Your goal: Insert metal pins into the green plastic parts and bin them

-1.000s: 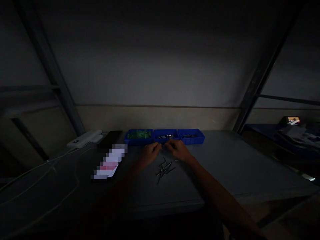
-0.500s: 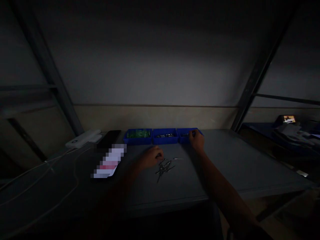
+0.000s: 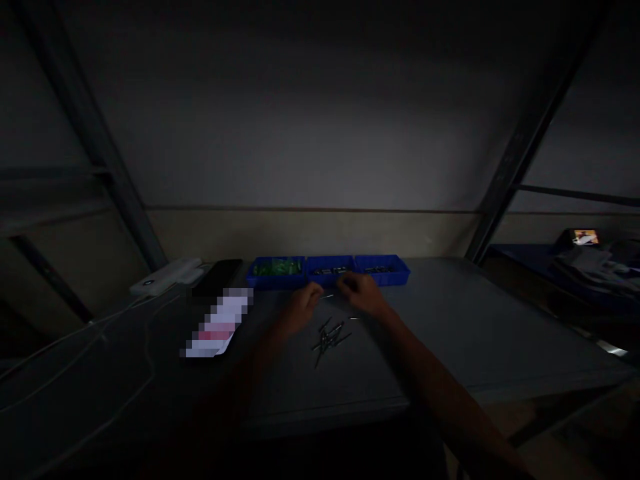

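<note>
My left hand [image 3: 301, 307] is closed in a pinch on a thin metal pin [image 3: 327, 296], which points to the right from its fingertips. Facing it from the right is my right hand [image 3: 367, 293], fingers pinched together; darkness hides what they hold. The two hands are apart, just in front of the middle blue bin [image 3: 330, 261]. Below them a loose pile of slim metal pins [image 3: 329, 337] lies on the grey table [image 3: 380, 373]. One single pin [image 3: 354, 318] rests close to my right wrist.
Small metal parts fill the middle bin and the right blue bin [image 3: 400, 273]; the left blue bin [image 3: 276, 283] holds green pieces. To the left lie a lit phone [image 3: 220, 327], a dark flat object [image 3: 219, 277], a white device [image 3: 163, 279] and cables [image 3: 150, 347].
My right hand has come out of the right bin and moved left toward my left hand. My left hand has risen slightly from the pile, and a pin now shows at its fingertips.
</note>
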